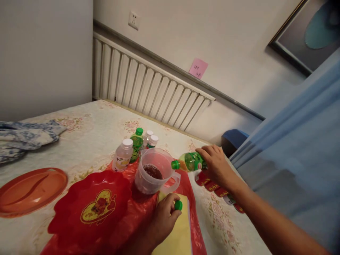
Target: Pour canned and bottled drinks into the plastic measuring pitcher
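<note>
My right hand is wrapped round a green-labelled drink bottle, tipped nearly level with its green mouth end toward the measuring jug. This translucent jug holds dark reddish-brown liquid with some bubbles; no stream shows between bottle and jug. Below the jug's handle, my left hand pinches a green bottle cap between thumb and fingers. Behind the jug stand another green bottle and small white-capped bottles. A larger clear bottle with a white cap is at its left.
A red scalloped tray and an orange plate lie to the left. Yellow paper lies on red plastic. Red cans line the right side. Bunched patterned cloth lies far left; a radiator runs along the wall.
</note>
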{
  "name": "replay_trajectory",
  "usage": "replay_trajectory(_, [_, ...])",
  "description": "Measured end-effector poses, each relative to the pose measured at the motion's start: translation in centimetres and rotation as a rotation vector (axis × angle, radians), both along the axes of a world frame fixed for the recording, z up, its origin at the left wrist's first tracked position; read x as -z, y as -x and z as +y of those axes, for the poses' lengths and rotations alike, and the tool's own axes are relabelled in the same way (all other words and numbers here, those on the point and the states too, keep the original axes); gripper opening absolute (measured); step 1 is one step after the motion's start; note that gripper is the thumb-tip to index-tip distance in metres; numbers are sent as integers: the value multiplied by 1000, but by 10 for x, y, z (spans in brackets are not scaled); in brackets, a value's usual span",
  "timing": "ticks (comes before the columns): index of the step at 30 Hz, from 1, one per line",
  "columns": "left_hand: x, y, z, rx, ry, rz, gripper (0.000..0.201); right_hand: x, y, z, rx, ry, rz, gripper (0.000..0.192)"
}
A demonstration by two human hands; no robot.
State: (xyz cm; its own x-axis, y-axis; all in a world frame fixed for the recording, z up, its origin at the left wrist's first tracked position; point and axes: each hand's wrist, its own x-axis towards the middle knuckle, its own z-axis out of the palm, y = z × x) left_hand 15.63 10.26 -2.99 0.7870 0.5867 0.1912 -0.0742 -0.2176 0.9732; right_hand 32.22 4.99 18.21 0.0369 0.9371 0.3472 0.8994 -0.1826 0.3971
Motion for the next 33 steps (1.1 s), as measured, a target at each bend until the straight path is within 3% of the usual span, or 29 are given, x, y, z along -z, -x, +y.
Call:
replay_trajectory(4, [2,-4,1,-21,80,-42,30,67,-25,-56,89,-57,351,51])
replay_trajectory(8, [7,-6,0,-11,123,-78,29,133,-24,-104,224,-46,560,57])
replay_trajectory(12, [14,-9,-2,9,125,-73,29,168,-10,-124,257,-20,685,50])
replay_trajectory(18, [18,-11,-5,43,81,-60,27,174,4,-123,259,-17,772,48])
replay_trajectory(25, [11,-8,-1,31,-8,-82,24,174,8,-115,258,-35,784,49])
replay_trajectory(33, [15,-12,-6,83,233,-172,26,164,22,-113,281,2,966,45])
